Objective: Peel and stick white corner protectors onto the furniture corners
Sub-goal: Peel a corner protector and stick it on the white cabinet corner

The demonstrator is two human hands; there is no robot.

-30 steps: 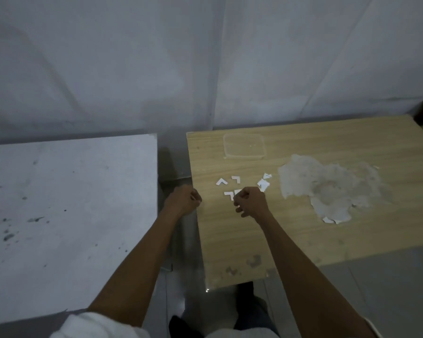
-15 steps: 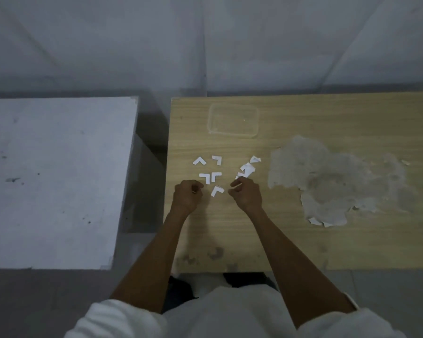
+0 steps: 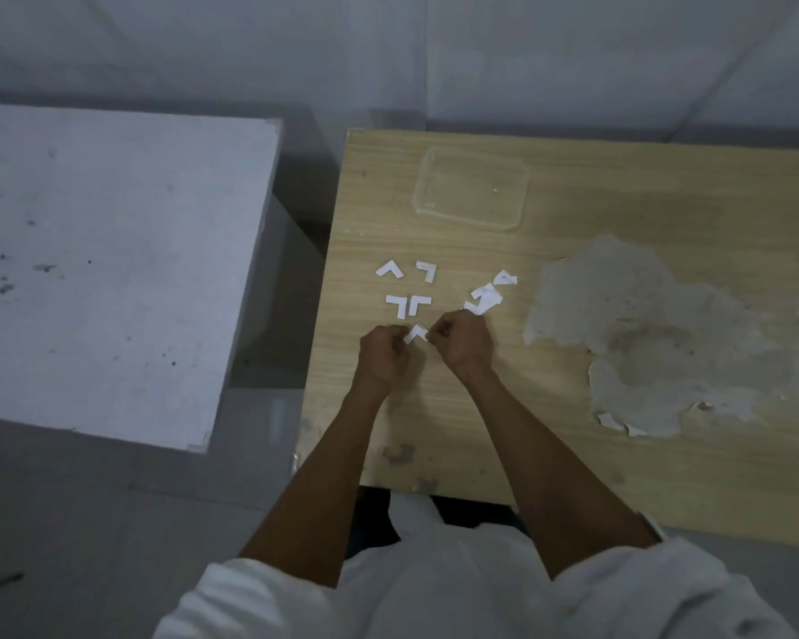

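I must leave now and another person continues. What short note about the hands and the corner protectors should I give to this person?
Left hand: fingers curled, at one end of a corner protector.
Right hand: fingers curled, at its other end. A firm pinch is not clear.
Four loose protectors lie beyond the hands on the wooden table, with paper scraps to their right.
Done: cannot tell whether any corner is covered.
Remaining: peel and stick these five.

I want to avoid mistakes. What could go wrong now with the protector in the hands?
The left hand and right hand pinch the small protector at its ends; it may fold and stick to itself. White scraps lie beside the spare protectors, so they may get mixed up.
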